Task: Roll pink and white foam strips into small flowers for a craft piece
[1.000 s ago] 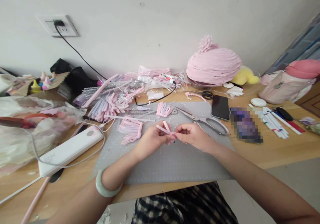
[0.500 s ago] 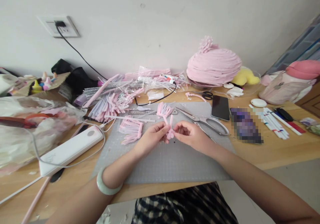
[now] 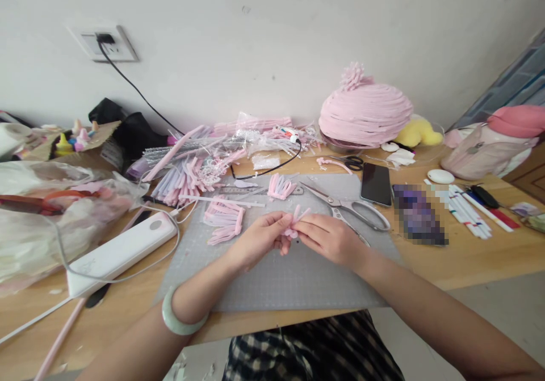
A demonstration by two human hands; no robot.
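Note:
Above the grey cutting mat [image 3: 272, 279], both my hands pinch one small pink pipe cleaner piece [image 3: 293, 232]. My left hand [image 3: 266, 233] has thumb and fingers closed on its left side. From the right, my right hand [image 3: 327, 236] grips it with fingertips together, and two pale ends stick up between the hands. Part of the piece is hidden by my fingers. Just beyond lies a small bundle of folded pink and lilac pipe cleaners [image 3: 281, 187]. A larger folded bundle [image 3: 223, 220] rests to the left. Silver scissors [image 3: 347, 204] lie open behind my right hand.
Left stands a white power bank [image 3: 121, 253] with cables, beside plastic bags [image 3: 25, 239]. Loose pipe cleaners [image 3: 187, 179] are heaped at the back, near a big pink wound ball [image 3: 366, 114]. To the right are a phone [image 3: 375, 183] and several white markers [image 3: 462, 208].
My right hand has turned over and closed in on the pink piece, its fingers now nearer my left hand. The piece's upright ends have shifted and lean right.

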